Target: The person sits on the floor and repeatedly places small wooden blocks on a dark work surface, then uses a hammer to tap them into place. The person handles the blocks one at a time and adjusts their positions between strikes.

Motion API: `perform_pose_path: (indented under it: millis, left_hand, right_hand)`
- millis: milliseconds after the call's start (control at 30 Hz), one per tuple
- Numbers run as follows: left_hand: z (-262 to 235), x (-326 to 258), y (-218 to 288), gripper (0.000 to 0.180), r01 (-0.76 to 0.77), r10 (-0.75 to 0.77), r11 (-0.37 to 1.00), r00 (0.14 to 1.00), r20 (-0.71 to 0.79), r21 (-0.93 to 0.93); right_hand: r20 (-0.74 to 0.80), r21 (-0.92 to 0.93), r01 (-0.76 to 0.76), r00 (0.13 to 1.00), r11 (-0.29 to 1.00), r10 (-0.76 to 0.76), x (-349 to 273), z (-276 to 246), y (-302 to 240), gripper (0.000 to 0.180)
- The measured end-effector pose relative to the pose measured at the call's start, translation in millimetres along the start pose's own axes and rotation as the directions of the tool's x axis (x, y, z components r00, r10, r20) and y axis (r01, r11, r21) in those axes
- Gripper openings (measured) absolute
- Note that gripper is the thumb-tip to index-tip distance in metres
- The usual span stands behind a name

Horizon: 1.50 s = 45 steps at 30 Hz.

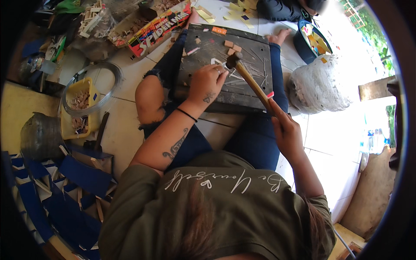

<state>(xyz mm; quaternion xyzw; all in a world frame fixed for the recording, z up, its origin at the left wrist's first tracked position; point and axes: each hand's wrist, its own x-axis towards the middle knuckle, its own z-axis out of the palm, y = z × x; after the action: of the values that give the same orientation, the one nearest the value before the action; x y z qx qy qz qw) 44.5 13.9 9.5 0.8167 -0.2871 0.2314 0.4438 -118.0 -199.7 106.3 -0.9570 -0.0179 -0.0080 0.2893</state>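
Note:
My right hand (286, 130) is closed round the wooden handle of a hammer (255, 86). Its dark metal head hovers over or rests on a scuffed black board (251, 41) across my legs; which of the two I cannot tell. Close beside the head, my left hand (207, 83) pinches a small white piece (223, 65), mostly covered by the fingertips. Several small wooden blocks (228, 43) sit just beyond the hammer head. Thin grey sticks (258, 65) lie scattered to its right, and an orange tag (219, 30) is at the board's far edge.
At left are a yellow basket (89, 130) of small wood pieces, a wire coil (118, 73) and blue-and-white partitioned frames (84, 175). A red-and-yellow carton (156, 32) stands far left. A blue tub (300, 45) and plastic-wrapped bundle (318, 86) stand right. Another person's dark-clothed leg (277, 9) shows beyond.

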Motion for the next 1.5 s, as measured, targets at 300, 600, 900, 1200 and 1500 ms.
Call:
perform_pose_path:
  millis: [300,600,900,1200,1500]
  left_hand:
    - [-14.5,2.3,4.5,0.009,0.224,-0.207,0.96,0.972,0.107,-0.17]
    - [-188.6,-57.1,-109.4,0.014,0.413,-0.336,0.878,0.892,-0.3,0.243]
    - [-391.2,-94.6,-195.2,0.039,0.62,-0.481,0.1,0.715,-0.508,0.778]
    - [-180.5,-7.8,-86.0,0.043,0.064,-0.023,0.904,0.995,-0.102,0.423]
    - [-68.2,27.4,-21.8,0.031,-0.079,0.065,0.99,0.991,0.118,0.114]
  right_hand:
    - [-0.312,-0.04,0.025,0.95,0.999,-0.037,61.7,12.4,37.5,0.046]
    - [-0.376,-0.378,-0.061,0.922,0.924,-0.093,105.0,43.9,76.6,0.046]
    - [-0.252,-0.385,0.173,0.925,0.907,-0.283,103.8,42.1,34.6,0.042]
    - [-0.051,-0.338,0.337,0.926,0.879,-0.375,132.4,60.1,29.7,0.006]
    - [-0.014,-0.29,0.343,0.932,0.893,-0.363,138.6,50.7,32.5,0.012]
